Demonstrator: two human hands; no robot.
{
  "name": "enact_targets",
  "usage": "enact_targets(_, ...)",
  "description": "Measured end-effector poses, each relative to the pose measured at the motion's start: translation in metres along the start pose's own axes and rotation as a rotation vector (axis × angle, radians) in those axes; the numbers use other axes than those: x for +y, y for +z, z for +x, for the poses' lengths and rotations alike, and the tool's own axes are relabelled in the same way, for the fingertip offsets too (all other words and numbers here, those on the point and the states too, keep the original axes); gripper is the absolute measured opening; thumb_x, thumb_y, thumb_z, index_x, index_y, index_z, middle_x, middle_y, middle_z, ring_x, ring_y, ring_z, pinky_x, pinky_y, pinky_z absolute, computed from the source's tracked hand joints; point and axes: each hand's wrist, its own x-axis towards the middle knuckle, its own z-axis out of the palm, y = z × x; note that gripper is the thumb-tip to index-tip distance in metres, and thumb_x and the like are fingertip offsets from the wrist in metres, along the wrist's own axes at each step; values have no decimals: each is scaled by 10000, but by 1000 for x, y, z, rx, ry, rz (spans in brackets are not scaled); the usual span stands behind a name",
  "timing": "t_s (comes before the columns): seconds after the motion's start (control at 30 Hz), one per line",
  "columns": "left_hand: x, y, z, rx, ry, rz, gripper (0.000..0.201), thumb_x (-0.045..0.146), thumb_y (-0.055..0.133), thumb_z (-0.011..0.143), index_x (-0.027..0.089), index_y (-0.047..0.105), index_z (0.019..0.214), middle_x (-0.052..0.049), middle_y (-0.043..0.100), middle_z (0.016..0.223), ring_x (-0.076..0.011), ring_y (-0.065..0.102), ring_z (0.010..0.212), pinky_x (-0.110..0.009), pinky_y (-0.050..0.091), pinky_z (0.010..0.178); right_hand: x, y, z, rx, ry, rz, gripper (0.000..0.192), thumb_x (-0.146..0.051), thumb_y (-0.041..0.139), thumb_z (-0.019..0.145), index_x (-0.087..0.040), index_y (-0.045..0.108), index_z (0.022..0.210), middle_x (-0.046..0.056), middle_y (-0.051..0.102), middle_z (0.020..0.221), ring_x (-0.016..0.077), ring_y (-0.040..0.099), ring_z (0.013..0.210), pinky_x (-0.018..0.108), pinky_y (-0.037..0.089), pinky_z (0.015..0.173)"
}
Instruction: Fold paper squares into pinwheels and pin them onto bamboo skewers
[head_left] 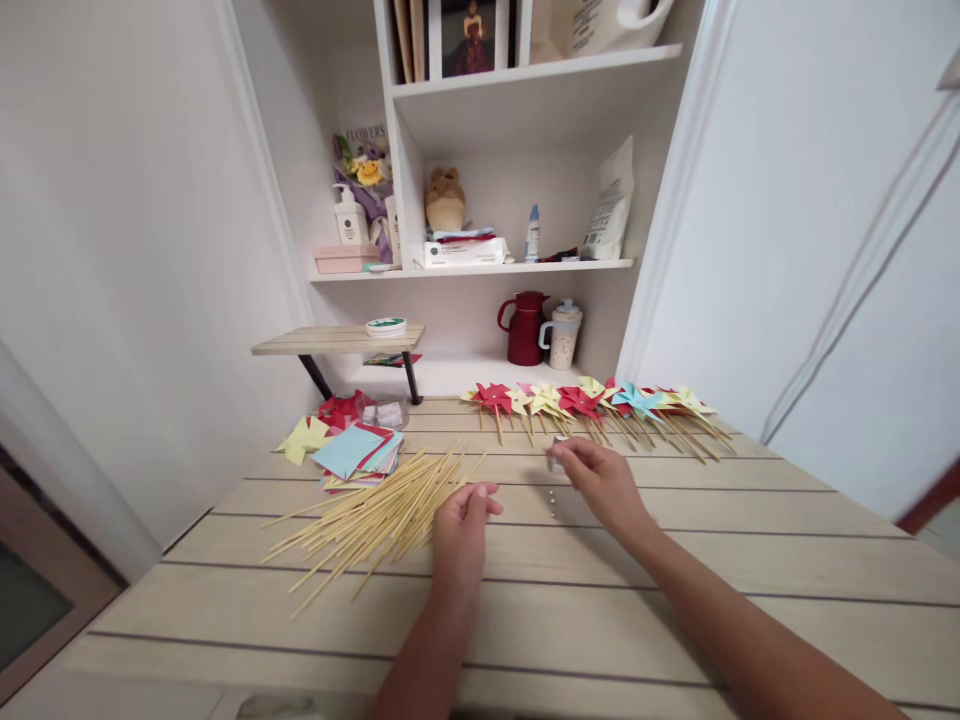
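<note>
My right hand (600,485) is closed in a pinch above the table, its fingertips on a small silvery object (556,452) whose exact kind is too small to make out. Just below it, a few tiny shiny beads or pin heads (553,502) lie on the planks. My left hand (460,515) rests loosely curled, thumb and forefinger apart, with nothing visible in it. Right beside it spreads a loose heap of thin wooden sticks (367,515). Farther back lies a row of paper pinwheels on sticks (581,402), in red, yellow and blue.
A stack of coloured paper squares (352,455) lies at the left, with folded yellow paper (302,440) and a clear box (384,412) close by. Behind stand a small raised shelf (337,341), a red jug (526,330) and a lidded cup (565,338). White shelving (480,272) rises above.
</note>
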Motion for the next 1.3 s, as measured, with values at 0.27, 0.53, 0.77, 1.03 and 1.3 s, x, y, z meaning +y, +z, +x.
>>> enact_targets(0.27, 74, -88, 65, 164, 504, 834, 254, 197, 534, 871, 218, 780, 930, -82, 738, 1050, -282, 593, 1092, -423, 361, 1056, 3, -5, 1, 24, -31, -46, 372, -528, 568, 875, -191, 673, 761, -26, 501, 554, 147, 465, 535, 265, 379, 537)
enact_targets(0.53, 90, -161, 132, 256, 266, 1593, 411, 370, 445, 945, 188, 704, 1208, -191, 578, 1365, -396, 439, 1291, -539, 376, 1003, -5, -2, -3, -27, -77, -66, 352, -505, 553, 888, -203, 654, 738, -11, 550, 583, 142, 476, 539, 262, 403, 547)
enact_targets(0.77, 61, -156, 141, 121, 202, 1643, 429, 478, 507, 902, 193, 700, 1158, -177, 475, 1496, -381, 243, 1462, -552, 245, 1112, -1, -3, -1, -24, -70, -41, 366, -529, 560, 883, -200, 662, 761, -9, 552, 579, 143, 492, 525, 257, 399, 509)
enact_targets(1.03, 46, -171, 149, -48, 86, 1533, 352, 416, 543, 859, 159, 675, 1060, -174, 727, 1060, -311, 648, 1042, -351, 437, 826, -3, -4, -1, -19, -100, -80, 378, -546, 554, 884, -211, 671, 753, -5, 604, 586, 149, 522, 510, 261, 402, 510)
enact_targets(1.3, 61, -180, 152, -99, 129, 1343, 293, 413, 508, 858, 177, 679, 889, -83, 741, 999, -243, 650, 937, -283, 431, 768, -3, -4, 0, -61, -85, -91, 345, -505, 558, 889, -210, 665, 746, -9, 594, 579, 146, 503, 499, 266, 408, 529)
